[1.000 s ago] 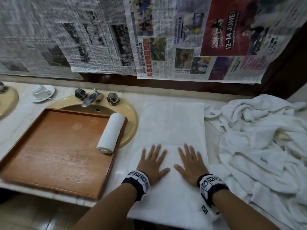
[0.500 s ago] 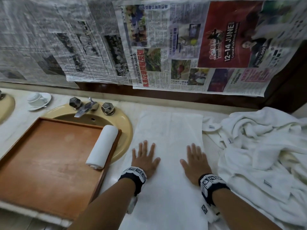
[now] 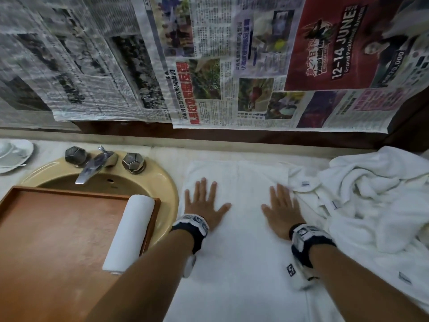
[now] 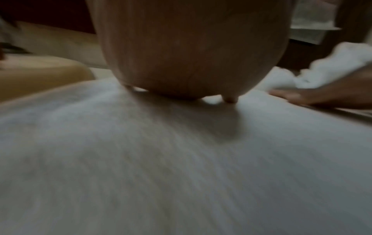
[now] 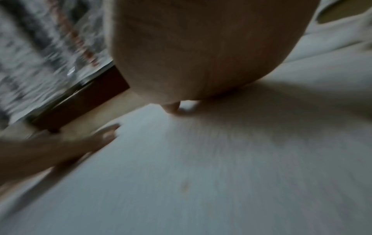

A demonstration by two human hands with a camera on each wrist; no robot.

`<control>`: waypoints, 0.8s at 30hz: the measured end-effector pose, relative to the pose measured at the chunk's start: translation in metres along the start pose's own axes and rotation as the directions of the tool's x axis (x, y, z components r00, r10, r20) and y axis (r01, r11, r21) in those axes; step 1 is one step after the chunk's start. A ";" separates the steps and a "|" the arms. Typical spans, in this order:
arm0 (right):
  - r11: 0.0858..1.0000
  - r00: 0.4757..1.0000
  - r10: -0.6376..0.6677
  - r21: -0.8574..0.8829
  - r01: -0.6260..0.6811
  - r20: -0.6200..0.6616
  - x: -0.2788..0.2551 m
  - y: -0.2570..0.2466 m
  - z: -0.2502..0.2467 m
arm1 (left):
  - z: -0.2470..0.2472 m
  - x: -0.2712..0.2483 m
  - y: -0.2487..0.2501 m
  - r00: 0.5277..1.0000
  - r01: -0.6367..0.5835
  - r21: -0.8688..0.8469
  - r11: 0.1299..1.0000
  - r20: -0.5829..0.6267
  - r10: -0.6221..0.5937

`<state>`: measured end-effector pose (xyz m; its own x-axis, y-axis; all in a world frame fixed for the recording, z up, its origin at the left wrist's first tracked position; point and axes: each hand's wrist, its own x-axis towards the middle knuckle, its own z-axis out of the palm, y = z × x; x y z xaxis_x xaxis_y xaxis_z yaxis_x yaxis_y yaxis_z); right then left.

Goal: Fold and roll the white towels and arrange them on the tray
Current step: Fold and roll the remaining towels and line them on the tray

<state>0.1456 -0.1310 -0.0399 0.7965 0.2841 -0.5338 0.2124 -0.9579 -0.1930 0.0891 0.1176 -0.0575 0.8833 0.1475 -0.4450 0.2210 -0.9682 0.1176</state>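
The towel [image 3: 239, 228] lies flat on the counter, right of the tray [image 3: 58, 228]. The left hand [image 3: 204, 205] and right hand [image 3: 282, 211] press it, fingers spread: smoothing. Next, I think, rolling evenly from one end.

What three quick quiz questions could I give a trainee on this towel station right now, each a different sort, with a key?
1. True or false: the rolled white towel lies along the right side of the brown wooden tray.
2. Multiple choice: the left hand and right hand are (a) pinching a corner, (b) pressing flat with straight fingers on the flat folded white towel, (c) lifting the tray.
3. Fill in: the heap of loose white towels lies to the ____ of the flat towel.

Key: 1 true; 2 b; 3 right.
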 end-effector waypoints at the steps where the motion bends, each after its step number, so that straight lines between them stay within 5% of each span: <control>1: 0.998 0.998 0.062 0.019 -0.062 0.012 0.003 0.005 -0.007 | -0.008 0.004 -0.009 0.998 0.058 -0.012 0.998 0.020 -0.058; 4: 0.992 0.994 0.098 -0.079 -0.101 -0.045 0.009 -0.011 -0.020 | -0.027 0.018 -0.012 0.990 0.136 -0.002 0.991 0.021 -0.136; 9: 0.960 0.970 -0.241 -0.159 0.231 -0.046 0.021 -0.062 -0.005 | -0.026 0.030 0.032 0.984 -0.179 0.062 0.982 0.029 0.177; 20: 0.991 0.988 0.129 0.055 -0.125 -0.081 0.062 0.043 -0.039 | -0.055 0.072 -0.016 0.998 -0.033 0.075 0.997 0.061 0.028; 24: 0.969 0.972 0.214 0.151 -0.198 -0.100 0.046 0.029 -0.051 | -0.069 0.062 -0.013 0.999 0.002 0.145 0.989 0.048 -0.009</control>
<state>0.2174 -0.1482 -0.0280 0.8761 0.0672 -0.4774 -0.0372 -0.9779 -0.2059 0.1695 0.1531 -0.0259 0.8604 0.1461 -0.4883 0.1603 -0.9870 -0.0127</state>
